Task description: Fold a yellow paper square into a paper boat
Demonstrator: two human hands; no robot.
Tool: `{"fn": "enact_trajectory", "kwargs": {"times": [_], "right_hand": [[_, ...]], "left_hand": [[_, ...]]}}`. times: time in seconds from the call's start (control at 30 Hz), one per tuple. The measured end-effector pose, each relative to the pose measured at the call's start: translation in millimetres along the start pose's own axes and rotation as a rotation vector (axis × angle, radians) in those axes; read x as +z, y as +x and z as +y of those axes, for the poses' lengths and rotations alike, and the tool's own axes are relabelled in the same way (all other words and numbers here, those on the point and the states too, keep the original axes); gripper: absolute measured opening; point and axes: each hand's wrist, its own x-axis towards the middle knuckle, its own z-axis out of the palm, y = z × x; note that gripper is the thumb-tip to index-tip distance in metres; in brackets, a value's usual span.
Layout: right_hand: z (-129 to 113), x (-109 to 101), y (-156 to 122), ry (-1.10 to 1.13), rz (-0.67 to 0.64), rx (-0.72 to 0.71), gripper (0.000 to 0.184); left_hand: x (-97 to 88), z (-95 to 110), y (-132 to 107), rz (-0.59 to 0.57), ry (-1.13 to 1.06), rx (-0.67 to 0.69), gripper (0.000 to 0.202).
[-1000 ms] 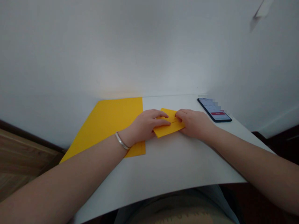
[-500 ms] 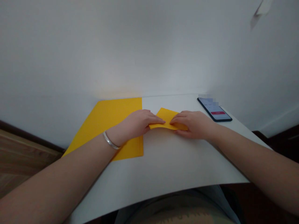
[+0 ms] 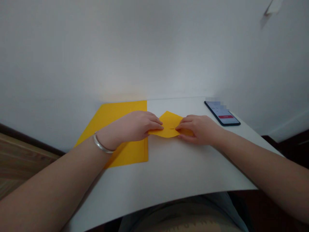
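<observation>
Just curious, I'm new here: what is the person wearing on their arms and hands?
No sleeves show on either forearm, and the left hand and right hand are ungloved. A plain silver bangle circles the left wrist; the right wrist has nothing on it.

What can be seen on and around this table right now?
folded paper: one, yellow, mid-table, pinched between both hands
paper sheet: one, yellow, flat on the table's left part, partly under the left wrist
phone: one, black, screen lit, far right of the table
table: one, white, against the wall
wall: one, white, behind the table
bracelet: one, silver, on the left wrist
left hand: one, grips the folded paper's left end
right hand: one, grips its right end
</observation>
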Motion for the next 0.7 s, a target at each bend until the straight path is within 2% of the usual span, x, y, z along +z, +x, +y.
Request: {"fn": "enact_trajectory", "kwargs": {"times": [0.07, 0.17, 0.27, 0.4, 0.7], "right_hand": [[-0.1, 0.8, 1.0, -0.008, 0.006, -0.01, 0.029], [0.1, 1.2, 2.4, -0.023, 0.02, -0.022, 0.032], [0.5, 0.8, 3.3, -0.02, 0.031, -0.028, 0.033], [0.6, -0.1, 4.7, -0.001, 0.031, -0.022, 0.035], [5.9, 2.3, 5.9, 0.057, 0.014, -0.041, 0.033]], "left_hand": [[-3.0, 3.6, 0.1, 0.0, -0.026, 0.019, 0.031], [-1.7, 10.4, 3.2, -0.002, -0.079, 0.053, 0.038], [8.6, 15.3, 8.7, -0.006, -0.027, -0.007, 0.037], [24.1, 16.7, 13.4, -0.025, -0.001, -0.048, 0.051], [29.0, 12.9, 12.0, 0.025, -0.077, -0.054, 0.041]]}}
